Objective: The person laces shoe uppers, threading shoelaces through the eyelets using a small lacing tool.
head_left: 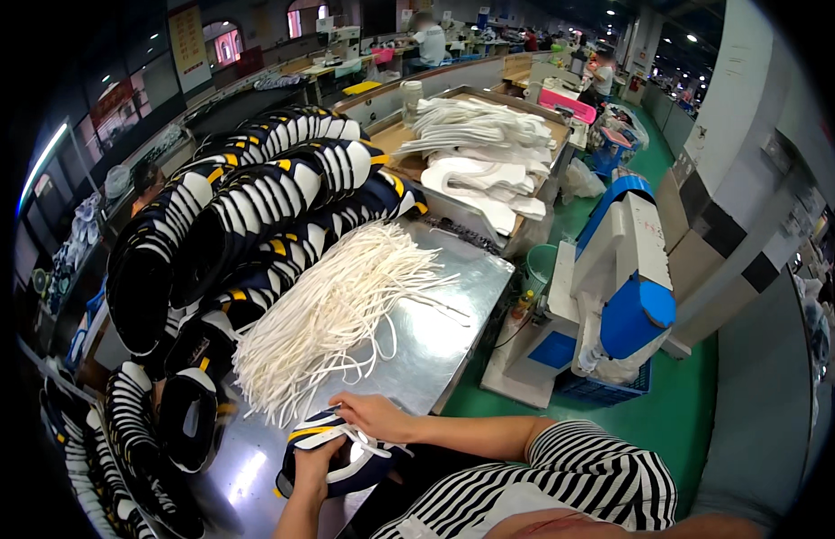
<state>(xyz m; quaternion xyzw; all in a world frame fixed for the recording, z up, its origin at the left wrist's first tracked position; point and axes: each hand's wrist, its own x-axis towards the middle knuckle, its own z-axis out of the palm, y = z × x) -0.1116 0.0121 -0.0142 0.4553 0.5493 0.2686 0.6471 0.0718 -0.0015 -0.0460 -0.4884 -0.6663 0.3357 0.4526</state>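
Navy shoe upper (341, 454) in both hands

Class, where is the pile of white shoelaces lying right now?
In the head view, the pile of white shoelaces lies mid-left on the metal table, beside the stacked shoe uppers.

Person: wearing a short-sleeved top (579, 472) in narrow black-and-white stripes, sleeve ending above the elbow. Forearms showing bare; left hand (314, 467) and right hand (374, 415) wearing no gloves.
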